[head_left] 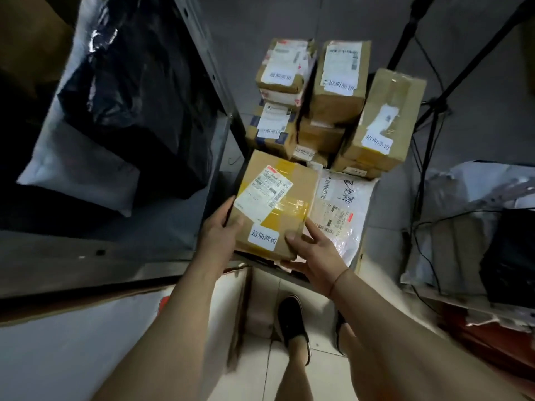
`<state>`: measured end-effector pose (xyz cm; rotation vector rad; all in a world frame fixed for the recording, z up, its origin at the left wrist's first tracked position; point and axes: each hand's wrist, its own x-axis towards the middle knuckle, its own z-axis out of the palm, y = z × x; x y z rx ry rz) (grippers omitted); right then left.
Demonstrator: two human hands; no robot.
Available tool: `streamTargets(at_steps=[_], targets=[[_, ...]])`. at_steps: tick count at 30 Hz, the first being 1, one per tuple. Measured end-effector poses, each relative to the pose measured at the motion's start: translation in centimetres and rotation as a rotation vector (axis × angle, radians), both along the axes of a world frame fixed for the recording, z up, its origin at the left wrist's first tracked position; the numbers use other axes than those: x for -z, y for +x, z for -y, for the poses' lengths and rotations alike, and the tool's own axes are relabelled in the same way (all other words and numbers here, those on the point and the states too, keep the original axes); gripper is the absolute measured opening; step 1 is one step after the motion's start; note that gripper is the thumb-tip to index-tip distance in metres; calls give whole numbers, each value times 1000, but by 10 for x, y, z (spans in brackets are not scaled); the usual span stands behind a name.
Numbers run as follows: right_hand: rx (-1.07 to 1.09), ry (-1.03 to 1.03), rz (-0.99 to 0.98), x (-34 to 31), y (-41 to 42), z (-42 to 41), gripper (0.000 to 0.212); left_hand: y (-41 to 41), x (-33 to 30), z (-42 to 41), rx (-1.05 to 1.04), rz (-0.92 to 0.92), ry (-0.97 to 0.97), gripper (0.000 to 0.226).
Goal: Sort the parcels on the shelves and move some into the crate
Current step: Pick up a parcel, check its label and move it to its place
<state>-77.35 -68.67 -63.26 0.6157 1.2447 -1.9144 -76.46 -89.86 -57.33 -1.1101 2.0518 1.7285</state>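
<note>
I hold a brown cardboard parcel (pixel 278 198) with yellow tape and white labels between both hands, low over a pile of parcels on the floor. My left hand (pixel 218 230) grips its left edge. My right hand (pixel 312 253) grips its near right corner, thumb on top. Under and beside it lies a white plastic mailer (pixel 341 209). Behind stand several labelled cardboard boxes (pixel 338 82). The crate itself I cannot make out among them.
A grey metal shelf (pixel 185 215) at left holds a black plastic bag (pixel 139 91) and a white mailer (pixel 78 172). A tripod (pixel 434 91) and cables stand at the right. An open carton (pixel 231 308) lies by my foot (pixel 292 325).
</note>
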Motion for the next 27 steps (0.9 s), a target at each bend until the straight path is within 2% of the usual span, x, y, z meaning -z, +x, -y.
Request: streamTargets(at_steps=[5,8,13,18,21,23,27], targets=[[17,116,-16,13,-20,26,82,-23,20,9,-121,25,93,44],[56,187,-42,17,-30,40,86,-32,25,10,-132,11,73,40],[76,185,-8,23,-37,45,82,-36,42,9,-125,11,-48,61],[97,107,32,25,-34,31,75,-33,43,2,-48,-74,-159,50],[75,184,24,20,-43,43,81,-43,38,7,-85,-21,-97,59],[44,219,-3,14,-42,50,76,-42,33,10,-93,-3,-95,63],[-25,131,42,14,-24,26,51,-14,20,0,-7,-46,-214,46]])
